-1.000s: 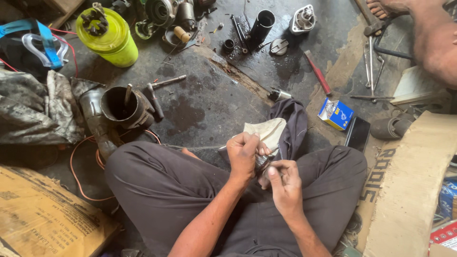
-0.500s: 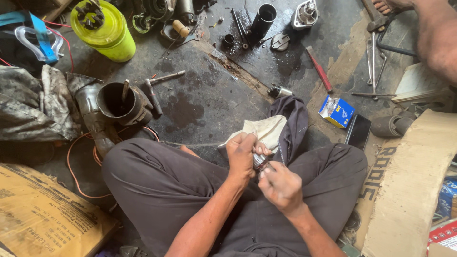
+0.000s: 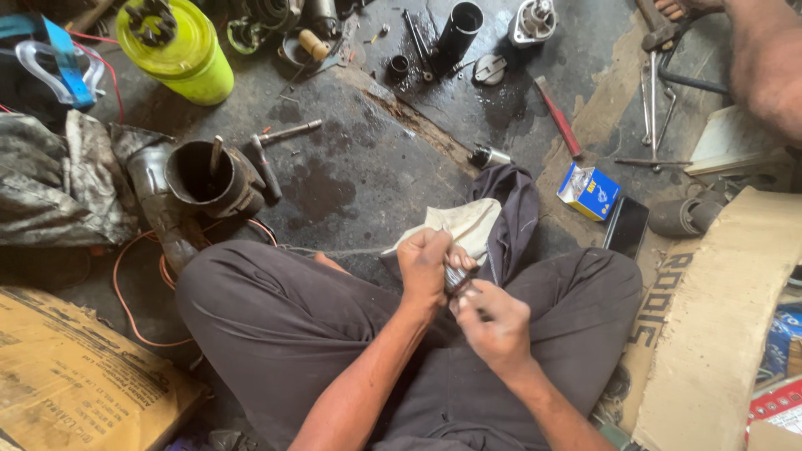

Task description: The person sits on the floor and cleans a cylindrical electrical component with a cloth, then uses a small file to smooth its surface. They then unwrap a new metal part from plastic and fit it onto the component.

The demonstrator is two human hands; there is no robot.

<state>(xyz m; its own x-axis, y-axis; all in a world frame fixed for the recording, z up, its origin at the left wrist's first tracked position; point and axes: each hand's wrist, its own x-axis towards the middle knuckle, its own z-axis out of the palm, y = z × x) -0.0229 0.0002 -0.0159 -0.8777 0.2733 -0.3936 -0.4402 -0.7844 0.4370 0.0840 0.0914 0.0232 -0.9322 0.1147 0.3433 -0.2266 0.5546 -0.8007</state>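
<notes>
Down at the lap, both hands meet over a small dark metal part (image 3: 459, 280), which sits just in front of the crossed legs in dark trousers (image 3: 276, 326). The left hand (image 3: 424, 266) is clenched around the part from above, fingers curled tight. The right hand (image 3: 493, 324) is closed too, pinching something thin against the part's lower end; what that thin thing is cannot be told, since the fingers hide it. The 2 hands touch at the part.

Taking the part as the landmark: just beyond it lies a pale rag (image 3: 458, 227), and right beside that a dark purple cloth (image 3: 515, 209) bunched on the oily concrete floor (image 3: 359, 159). Farther beyond and to the left stands a dark cylindrical housing (image 3: 207, 177) with a rod sticking out of it, and well beyond that a yellow-green plastic jar (image 3: 180, 52). Beyond and to the right lie a small blue and yellow box (image 3: 588, 191) and, next to it, a black flat slab (image 3: 626, 226). A red-handled tool (image 3: 558, 117) lies farther out past the box. Sheets of cardboard (image 3: 718, 309) lie to the right of the part, and a cardboard box (image 3: 75, 376) is to the left of the legs. Another person's bare leg (image 3: 769, 58) shows at the far upper right, well apart from the part.
</notes>
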